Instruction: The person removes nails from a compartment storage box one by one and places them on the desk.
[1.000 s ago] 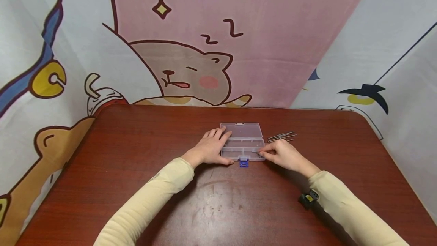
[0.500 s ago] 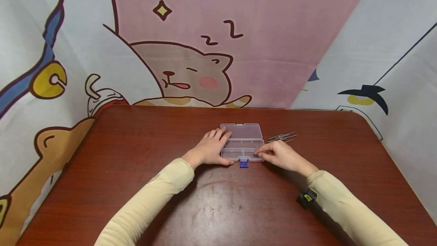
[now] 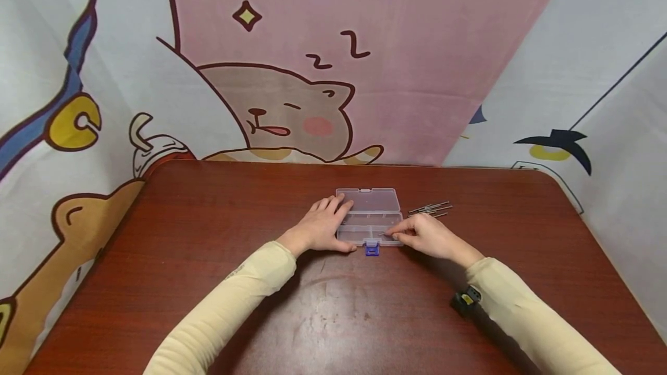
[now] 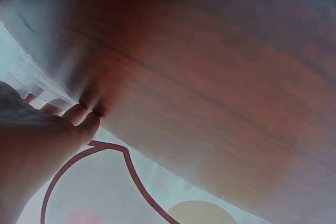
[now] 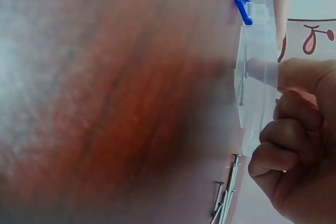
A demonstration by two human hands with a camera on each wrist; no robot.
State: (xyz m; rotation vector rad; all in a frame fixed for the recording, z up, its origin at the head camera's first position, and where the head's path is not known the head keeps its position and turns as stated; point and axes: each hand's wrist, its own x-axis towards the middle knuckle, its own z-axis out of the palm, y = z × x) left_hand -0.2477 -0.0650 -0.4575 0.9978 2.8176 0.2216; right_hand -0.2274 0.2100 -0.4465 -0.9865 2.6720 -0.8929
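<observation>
A clear plastic compartment box lies on the table with its lid folded back and its blue latch hanging at the front. My left hand rests along the box's left side, fingers spread onto the lid and thumb at the front edge. With index finger and thumb, my right hand reaches into the front right compartment, pinching a thin nail. In the right wrist view that nail shows through the box wall, and the other fingers are curled. The thumb is hidden there.
Several loose nails lie on the table just right of the box, also in the right wrist view. The reddish-brown table ends at a cartoon-printed cloth behind it. A small black device sits at the right wrist.
My right hand has shifted slightly left and farther into the front right compartment, carrying the nail along. The left hand and the box have stayed in place.
</observation>
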